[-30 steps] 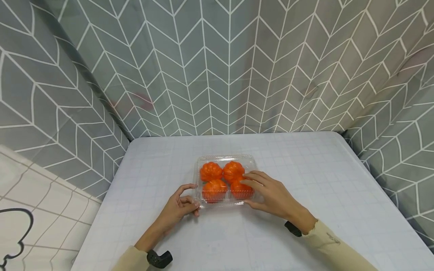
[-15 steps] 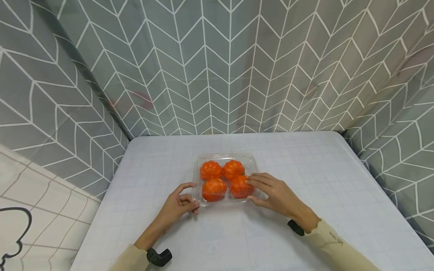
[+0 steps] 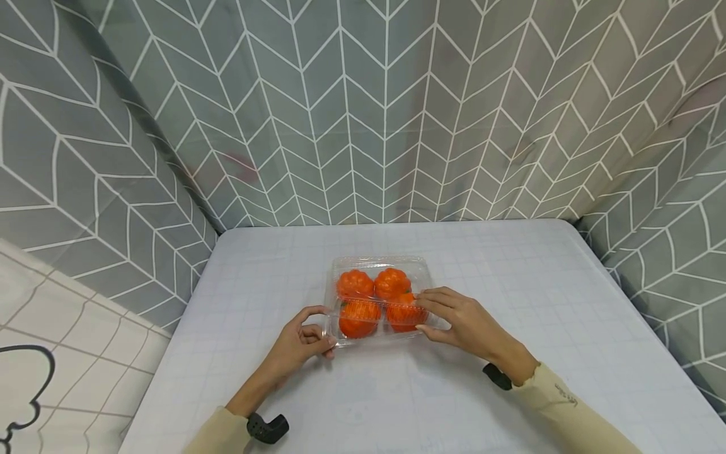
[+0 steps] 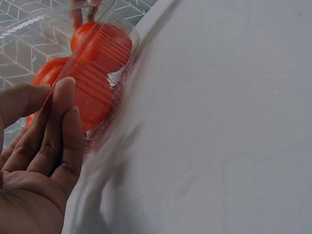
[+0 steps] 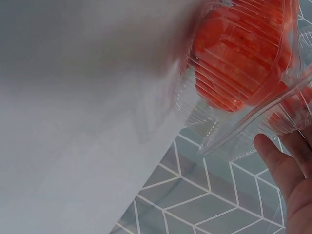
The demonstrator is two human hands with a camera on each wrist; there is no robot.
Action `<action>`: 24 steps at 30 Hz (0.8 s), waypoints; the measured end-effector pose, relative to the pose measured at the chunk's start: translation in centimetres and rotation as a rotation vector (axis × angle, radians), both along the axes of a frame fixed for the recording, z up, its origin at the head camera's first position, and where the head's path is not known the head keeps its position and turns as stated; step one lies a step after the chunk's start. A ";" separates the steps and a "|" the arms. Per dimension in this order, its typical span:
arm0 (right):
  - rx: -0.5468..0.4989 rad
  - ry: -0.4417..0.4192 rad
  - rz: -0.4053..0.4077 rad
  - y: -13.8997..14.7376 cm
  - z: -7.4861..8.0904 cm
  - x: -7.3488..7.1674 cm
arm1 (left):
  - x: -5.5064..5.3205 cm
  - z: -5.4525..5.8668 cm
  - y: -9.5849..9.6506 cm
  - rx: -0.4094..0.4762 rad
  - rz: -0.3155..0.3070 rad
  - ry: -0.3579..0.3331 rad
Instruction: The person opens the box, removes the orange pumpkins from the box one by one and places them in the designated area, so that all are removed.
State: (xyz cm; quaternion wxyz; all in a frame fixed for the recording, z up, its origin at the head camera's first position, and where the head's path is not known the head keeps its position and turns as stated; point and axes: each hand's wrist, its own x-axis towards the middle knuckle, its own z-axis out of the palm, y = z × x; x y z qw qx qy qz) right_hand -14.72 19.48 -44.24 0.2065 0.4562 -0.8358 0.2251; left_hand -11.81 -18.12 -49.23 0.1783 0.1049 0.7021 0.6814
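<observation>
A clear plastic clamshell box [image 3: 371, 336] lies on the table with several orange, ribbed, pumpkin-shaped pieces [image 3: 358, 318] inside. My left hand [image 3: 299, 343] pinches the box's rim at its near left corner, thumb against fingers, as the left wrist view shows. On the right side my right hand [image 3: 467, 321] touches the lid with its fingers extended, the thumb lower and apart from them. The lid [image 5: 243, 119] stands partly raised, its edge away from the base in the right wrist view. My right fingertips are partly hidden behind the plastic there.
A white cloth-covered table [image 3: 272, 265] carries the box, and its far edge meets a grey curtain [image 3: 368, 126] with white chevron lines. More patterned cloth hangs at both sides. Black wrist straps [image 3: 266, 429] sit on both arms.
The lid's near edge has risen and moved back from the front of the box. My right hand has shifted slightly right; my left hand keeps its place at the corner.
</observation>
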 end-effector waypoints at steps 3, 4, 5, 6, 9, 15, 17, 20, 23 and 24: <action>0.002 -0.020 -0.004 0.0 0.2 0.0 | 0.1 0.0 0.1 -0.001 0.003 -0.002; 0.002 -0.028 -0.007 0.1 0.2 0.1 | 0.1 0.1 0.1 -0.004 0.005 -0.004; 0.000 -0.028 -0.005 0.1 0.3 0.0 | 0.1 0.1 0.1 -0.007 0.007 -0.004; 0.000 -0.026 -0.004 0.1 0.3 0.0 | 0.1 0.1 0.2 -0.013 0.009 -0.004; -0.022 -0.035 0.001 0.3 0.8 0.0 | 0.1 0.2 0.2 -0.025 0.011 -0.001; -0.085 -0.083 -0.014 0.9 2.5 -0.6 | 0.1 0.2 0.0 -0.029 0.021 -0.002; -0.083 -0.100 -0.008 0.9 2.8 -0.8 | 0.1 0.2 0.0 -0.023 0.027 -0.010; -0.089 -0.101 0.010 0.9 2.9 -0.9 | 0.2 0.1 0.0 -0.012 0.031 -0.020; -0.106 -0.080 -0.005 0.8 3.0 -1.2 | 0.2 0.0 0.0 -0.004 0.025 -0.021; -0.113 -0.066 -0.014 0.8 3.0 -1.3 | 0.2 0.0 0.0 -0.003 0.023 -0.019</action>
